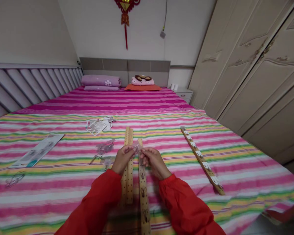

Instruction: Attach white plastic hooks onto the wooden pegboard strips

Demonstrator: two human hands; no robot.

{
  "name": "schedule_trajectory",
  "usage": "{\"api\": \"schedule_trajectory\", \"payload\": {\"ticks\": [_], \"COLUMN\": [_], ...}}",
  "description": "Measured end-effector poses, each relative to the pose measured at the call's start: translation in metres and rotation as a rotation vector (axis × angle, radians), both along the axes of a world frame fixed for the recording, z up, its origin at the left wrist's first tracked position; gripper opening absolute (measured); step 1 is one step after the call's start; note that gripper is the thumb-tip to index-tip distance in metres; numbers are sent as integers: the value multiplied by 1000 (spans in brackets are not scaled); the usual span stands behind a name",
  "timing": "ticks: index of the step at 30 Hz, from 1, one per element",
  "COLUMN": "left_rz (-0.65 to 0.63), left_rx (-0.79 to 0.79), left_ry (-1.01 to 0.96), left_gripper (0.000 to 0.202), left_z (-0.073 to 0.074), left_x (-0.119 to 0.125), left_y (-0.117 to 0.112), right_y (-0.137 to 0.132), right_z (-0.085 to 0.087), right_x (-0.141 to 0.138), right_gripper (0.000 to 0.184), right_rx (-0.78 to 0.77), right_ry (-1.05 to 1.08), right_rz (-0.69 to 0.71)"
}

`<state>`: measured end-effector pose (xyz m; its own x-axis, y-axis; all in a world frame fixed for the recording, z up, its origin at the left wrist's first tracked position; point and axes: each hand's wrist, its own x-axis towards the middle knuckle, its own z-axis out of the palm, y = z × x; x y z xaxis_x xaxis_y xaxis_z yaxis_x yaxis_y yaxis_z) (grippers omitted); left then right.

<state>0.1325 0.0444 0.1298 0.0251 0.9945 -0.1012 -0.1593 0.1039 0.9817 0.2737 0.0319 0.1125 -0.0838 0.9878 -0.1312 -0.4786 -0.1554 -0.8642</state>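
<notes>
A small clear plastic bag (137,147) is pinched between the fingertips of my left hand (124,156) and my right hand (153,160). Its contents are too small to make out. Both hands are above a perforated wooden strip (144,195) that has several metal hooks (143,192) along it. Beside it on the left lie two more perforated wooden strips (129,182), close together and partly behind my left hand. To the left of that hand are small clear packets with metal pieces (105,147).
Another wooden strip (201,160) with several white-backed hooks lies at the right. A pile of clear packaging (99,125), a blister card (39,150) and a wire piece (15,179) rest on the striped bedsheet (71,189). Wardrobes (250,75) stand at right.
</notes>
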Motion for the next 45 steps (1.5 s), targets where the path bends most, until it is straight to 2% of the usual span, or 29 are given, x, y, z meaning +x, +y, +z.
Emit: {"api": "schedule_trajectory", "payload": {"ticks": [2,4,8,11,13,15,18,20,22,24,26,30,32,35,38,41,45], "left_rz": [-1,-22,-52,-63,-80,-110,-26,82,116,63,9,-41,-65,-47,14,26,30], "left_rx": [-131,-220,-317,-381,-402,-400,-271,-46,190,351,436,476,444,331,212,143,99], "left_ry": [-46,-57,-56,-153,-233,-266,-157,10,187,320,400,465,442,340,247,219,308], "left_gripper": [28,23,16,14,14,14,17,21,25,28,27,20,18,22,28,28,18], "left_z": [1,3,4,-2,-8,-15,-20,-18,-13,-10,-9,-10,-9,-7,-9,-14,-19], "left_x": [2,3,5,9,13,17,19,16,13,10,8,6,5,5,6,9,14], "left_y": [6,13,22,22,19,15,13,14,16,17,17,18,20,27,40,57,77], "right_y": [8,15,26,29,27,24,17,15,14,14,14,18,24,37,50,61,75], "right_z": [-2,-4,-8,-8,-3,8,27,35,37,34,31,24,20,9,-5,-16,-24], "right_x": [3,6,8,5,4,6,13,18,21,21,19,16,18,24,25,21,14], "right_gripper": [23,24,20,14,7,8,23,27,28,29,29,27,22,18,17,18,17], "right_rx": [48,69,82,100,197,410,745,832,857,865,870,846,770,559,356,236,172], "right_ry": [-103,-162,-221,-289,-431,-663,-1052,-1226,-1296,-1280,-1224,-1041,-914,-702,-490,-318,-238], "right_rz": [-85,-89,-61,-91,-160,-257,-316,-290,-245,-196,-162,-174,-225,-307,-219,-118,-164]}}
